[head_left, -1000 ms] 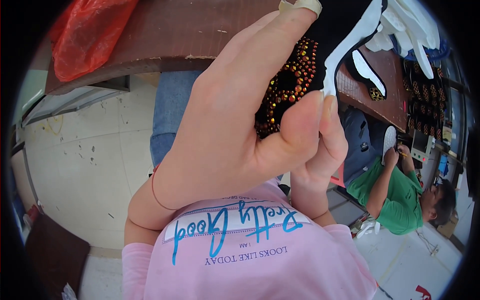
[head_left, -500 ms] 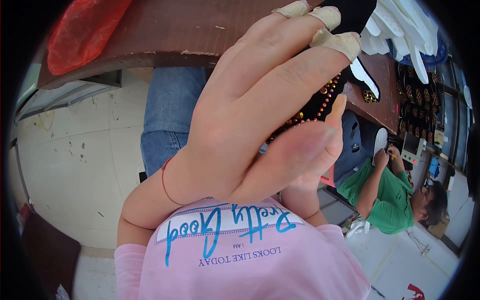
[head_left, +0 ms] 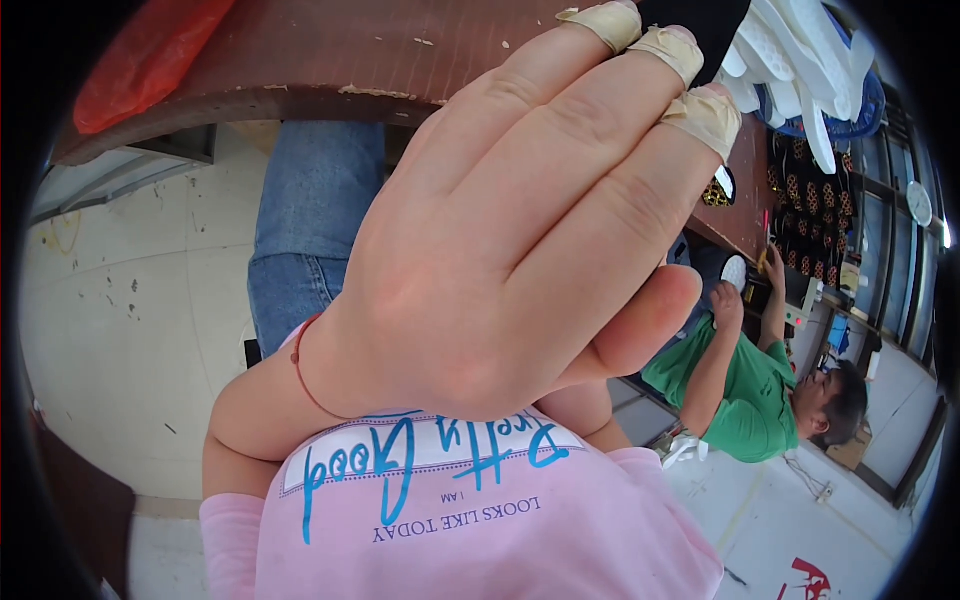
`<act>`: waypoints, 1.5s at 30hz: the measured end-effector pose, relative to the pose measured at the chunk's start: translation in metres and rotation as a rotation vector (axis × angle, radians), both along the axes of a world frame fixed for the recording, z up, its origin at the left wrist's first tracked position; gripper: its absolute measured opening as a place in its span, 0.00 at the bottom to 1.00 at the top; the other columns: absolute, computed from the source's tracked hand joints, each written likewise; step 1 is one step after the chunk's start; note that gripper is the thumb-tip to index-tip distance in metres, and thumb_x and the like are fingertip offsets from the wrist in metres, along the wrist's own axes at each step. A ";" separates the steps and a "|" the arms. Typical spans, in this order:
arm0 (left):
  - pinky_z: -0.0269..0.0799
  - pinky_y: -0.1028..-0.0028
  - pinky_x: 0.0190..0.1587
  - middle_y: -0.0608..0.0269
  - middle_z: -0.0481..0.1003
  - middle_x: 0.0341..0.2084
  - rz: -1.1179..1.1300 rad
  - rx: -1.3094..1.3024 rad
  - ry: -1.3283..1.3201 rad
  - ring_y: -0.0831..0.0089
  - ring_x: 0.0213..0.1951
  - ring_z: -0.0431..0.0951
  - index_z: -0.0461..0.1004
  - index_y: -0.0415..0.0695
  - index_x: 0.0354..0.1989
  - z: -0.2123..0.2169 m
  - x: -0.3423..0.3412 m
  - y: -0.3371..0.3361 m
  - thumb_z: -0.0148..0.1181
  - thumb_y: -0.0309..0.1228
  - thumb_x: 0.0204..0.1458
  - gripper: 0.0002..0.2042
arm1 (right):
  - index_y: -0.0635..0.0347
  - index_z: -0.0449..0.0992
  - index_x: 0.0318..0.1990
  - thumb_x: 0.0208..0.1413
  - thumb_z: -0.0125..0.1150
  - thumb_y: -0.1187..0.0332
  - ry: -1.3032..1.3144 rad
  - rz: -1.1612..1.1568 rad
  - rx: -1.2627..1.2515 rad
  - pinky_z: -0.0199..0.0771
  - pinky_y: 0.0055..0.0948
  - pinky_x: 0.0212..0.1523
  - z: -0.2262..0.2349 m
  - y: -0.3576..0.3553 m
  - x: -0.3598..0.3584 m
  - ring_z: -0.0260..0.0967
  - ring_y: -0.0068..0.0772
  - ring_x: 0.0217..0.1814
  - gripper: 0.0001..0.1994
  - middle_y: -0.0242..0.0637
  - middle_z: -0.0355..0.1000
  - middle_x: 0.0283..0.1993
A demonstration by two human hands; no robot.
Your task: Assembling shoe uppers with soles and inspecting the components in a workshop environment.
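Observation:
My left hand (head_left: 480, 250) fills the middle of the view, its back toward me. Beige tape wraps three of its fingertips, and a thin red cord circles the wrist. The fingers lie closely side by side over a black fabric piece (head_left: 710, 30), with the thumb bent beneath them. That fabric shows only past the fingertips; the rest is covered by the hand. Behind my left hand, my right hand (head_left: 582, 405) shows just a bit near its wrist, and its fingers are hidden.
A dark red-brown table (head_left: 330, 50) runs along the top, with a red plastic bag (head_left: 140, 65) at left. White shoe soles (head_left: 800, 60) fill a blue basket (head_left: 870, 110) at right. Black-and-gold pieces (head_left: 815, 210) lie beyond. A person in green (head_left: 740, 390) sits at the right, holding a sole.
My left hand has turned and come slightly lower, and now covers the red and gold beads seen before. The right hand's fingertip has gone out of sight. The co-worker's one arm has reached out.

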State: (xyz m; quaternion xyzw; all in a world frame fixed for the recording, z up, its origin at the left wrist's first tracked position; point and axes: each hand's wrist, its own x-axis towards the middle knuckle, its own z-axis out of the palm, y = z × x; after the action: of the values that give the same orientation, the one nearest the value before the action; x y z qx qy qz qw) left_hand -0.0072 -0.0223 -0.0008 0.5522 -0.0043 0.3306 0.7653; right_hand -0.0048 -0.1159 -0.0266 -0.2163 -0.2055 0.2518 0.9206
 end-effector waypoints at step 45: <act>0.73 0.54 0.52 0.53 0.74 0.43 -0.051 0.662 -0.273 0.56 0.45 0.75 0.67 0.46 0.35 -0.002 0.006 0.030 0.63 0.18 0.39 0.15 | 0.58 0.62 0.57 0.58 0.52 0.59 0.439 0.272 0.049 0.65 0.31 0.54 0.026 -0.018 0.021 0.66 0.29 0.51 0.22 0.35 0.68 0.52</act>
State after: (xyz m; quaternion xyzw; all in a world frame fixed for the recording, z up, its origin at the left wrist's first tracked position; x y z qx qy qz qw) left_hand -0.0011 0.0081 -0.0024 0.7208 -0.2272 0.3627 0.5452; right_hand 0.0166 -0.1340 -0.0005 -0.1044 -0.0339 0.4093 0.9058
